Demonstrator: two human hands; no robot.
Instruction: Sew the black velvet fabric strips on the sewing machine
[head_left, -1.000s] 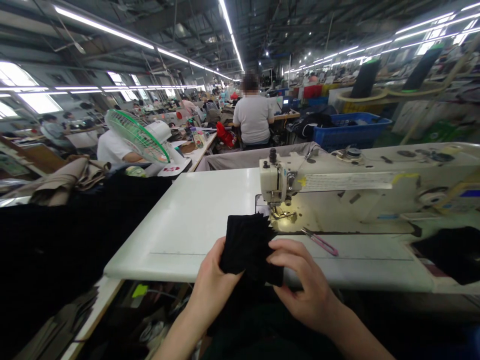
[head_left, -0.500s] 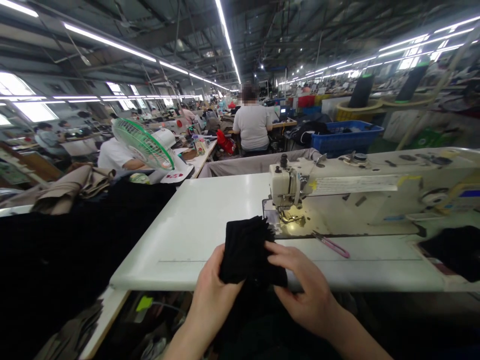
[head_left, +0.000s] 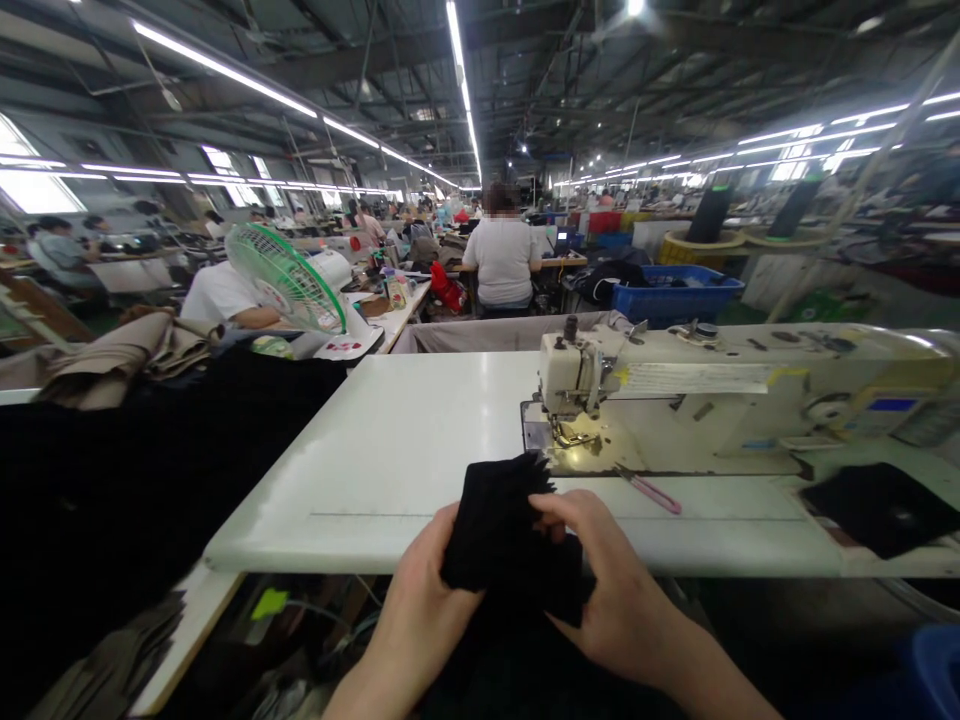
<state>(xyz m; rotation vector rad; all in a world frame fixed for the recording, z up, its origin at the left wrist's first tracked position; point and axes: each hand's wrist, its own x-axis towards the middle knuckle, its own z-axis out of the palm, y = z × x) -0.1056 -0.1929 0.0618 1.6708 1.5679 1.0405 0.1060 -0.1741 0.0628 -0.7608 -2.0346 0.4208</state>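
A stack of black fabric pieces (head_left: 499, 525) is held between my two hands at the front edge of the white sewing table (head_left: 405, 430). My left hand (head_left: 431, 575) grips the stack's left side, thumb on the near face. At the right side, my right hand (head_left: 600, 570) closes on the layered edges, its fingertips bent in against the fabric. Just beyond the stack is the lit needle area of a sewing machine (head_left: 570, 370). Pink-handled thread snips (head_left: 651, 490) lie on the table to the right of my hands.
Black cloth (head_left: 135, 470) is heaped on the left, with folded beige fabric (head_left: 124, 360) behind it. A green fan (head_left: 289, 275) stands past the table. Another black fabric piece (head_left: 881, 508) lies at the right. Ahead are a seated person (head_left: 501, 260) and a blue crate (head_left: 675, 293).
My right fingers have bent further in at the fabric's edge, and the stack is slightly lower and tilted. The camera view has turned a little to the right.
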